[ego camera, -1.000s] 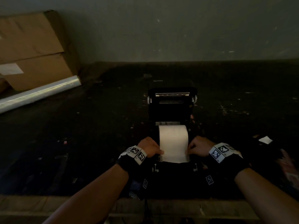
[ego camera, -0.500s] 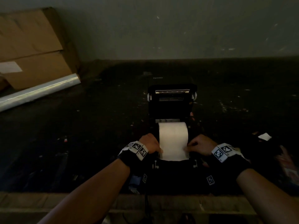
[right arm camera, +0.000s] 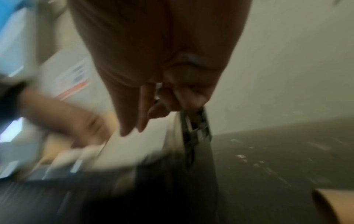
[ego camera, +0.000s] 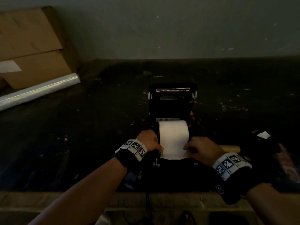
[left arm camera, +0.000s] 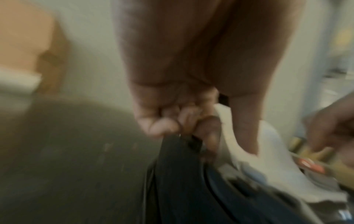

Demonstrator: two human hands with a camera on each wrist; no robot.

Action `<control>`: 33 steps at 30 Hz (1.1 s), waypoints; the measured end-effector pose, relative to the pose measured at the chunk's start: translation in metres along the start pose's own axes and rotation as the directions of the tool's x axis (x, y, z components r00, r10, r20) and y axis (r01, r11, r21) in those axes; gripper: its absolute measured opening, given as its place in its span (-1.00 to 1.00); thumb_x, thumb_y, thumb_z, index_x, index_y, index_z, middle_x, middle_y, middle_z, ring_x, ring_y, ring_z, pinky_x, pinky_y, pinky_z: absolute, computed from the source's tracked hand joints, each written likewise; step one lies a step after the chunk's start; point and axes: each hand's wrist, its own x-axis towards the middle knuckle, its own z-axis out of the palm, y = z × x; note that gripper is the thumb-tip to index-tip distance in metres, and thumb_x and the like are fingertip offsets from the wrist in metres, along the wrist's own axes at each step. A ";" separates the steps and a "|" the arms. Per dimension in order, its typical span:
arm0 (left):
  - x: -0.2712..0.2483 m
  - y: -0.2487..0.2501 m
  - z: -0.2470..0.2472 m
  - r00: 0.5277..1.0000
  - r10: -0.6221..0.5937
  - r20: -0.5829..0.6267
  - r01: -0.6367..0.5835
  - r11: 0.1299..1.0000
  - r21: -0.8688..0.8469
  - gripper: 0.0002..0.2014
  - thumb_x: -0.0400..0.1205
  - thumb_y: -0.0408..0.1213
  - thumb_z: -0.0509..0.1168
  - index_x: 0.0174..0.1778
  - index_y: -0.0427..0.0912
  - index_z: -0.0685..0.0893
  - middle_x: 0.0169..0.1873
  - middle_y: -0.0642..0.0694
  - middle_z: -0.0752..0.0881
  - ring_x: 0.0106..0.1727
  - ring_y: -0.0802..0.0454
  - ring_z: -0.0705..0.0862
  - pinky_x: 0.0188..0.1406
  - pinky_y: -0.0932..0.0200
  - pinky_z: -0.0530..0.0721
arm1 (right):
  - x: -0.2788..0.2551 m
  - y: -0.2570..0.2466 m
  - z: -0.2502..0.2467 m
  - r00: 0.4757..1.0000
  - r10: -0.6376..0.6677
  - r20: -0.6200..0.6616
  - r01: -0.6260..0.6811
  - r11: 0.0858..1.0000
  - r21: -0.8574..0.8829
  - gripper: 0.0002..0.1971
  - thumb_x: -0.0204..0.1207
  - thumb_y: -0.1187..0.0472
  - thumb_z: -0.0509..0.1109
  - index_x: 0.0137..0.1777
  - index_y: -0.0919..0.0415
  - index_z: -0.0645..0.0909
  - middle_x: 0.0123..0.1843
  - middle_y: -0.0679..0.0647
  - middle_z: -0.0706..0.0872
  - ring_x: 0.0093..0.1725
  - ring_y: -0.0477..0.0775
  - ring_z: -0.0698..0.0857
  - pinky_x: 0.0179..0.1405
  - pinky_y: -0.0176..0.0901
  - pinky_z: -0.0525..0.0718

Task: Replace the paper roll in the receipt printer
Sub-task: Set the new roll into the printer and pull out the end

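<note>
The black receipt printer (ego camera: pixel 172 103) stands on the dark table with its lid tipped up and back. A white paper roll (ego camera: pixel 173 131) lies in its bay, with a strip of paper (ego camera: pixel 172 151) drawn toward me over the front. My left hand (ego camera: pixel 159 147) pinches the strip's left edge, the thumb (left arm camera: pixel 245 128) on top of the paper (left arm camera: pixel 272 159). My right hand (ego camera: pixel 186 151) pinches the right edge; the right wrist view of it (right arm camera: pixel 134 127) is blurred. An empty brown cardboard core (ego camera: pixel 230 148) lies just right of my right hand.
Cardboard boxes (ego camera: pixel 32 51) lean on the wall at the far left, with a roll of clear film (ego camera: pixel 39 90) in front of them. A white paper scrap (ego camera: pixel 263 135) lies at the right. A cable (ego camera: pixel 147 205) drops over the table's wooden front edge (ego camera: pixel 48 202).
Both hands keep hold of the paper's edges. My right hand has shifted slightly toward me, so the cardboard core now shows beyond it.
</note>
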 end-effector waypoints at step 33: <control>-0.068 0.020 0.051 0.868 0.497 0.013 -0.479 0.829 0.288 -0.71 0.63 -0.21 0.19 0.09 -0.23 0.76 0.07 -0.21 0.72 0.11 -0.17 0.67 0.15 -0.05 0.63 | -0.057 -0.028 0.020 0.999 -0.042 -0.003 0.041 0.989 -0.144 -0.75 0.50 -0.03 0.32 0.09 0.04 0.62 -0.08 -0.11 0.50 0.03 -0.05 0.57 -0.10 -0.30 0.42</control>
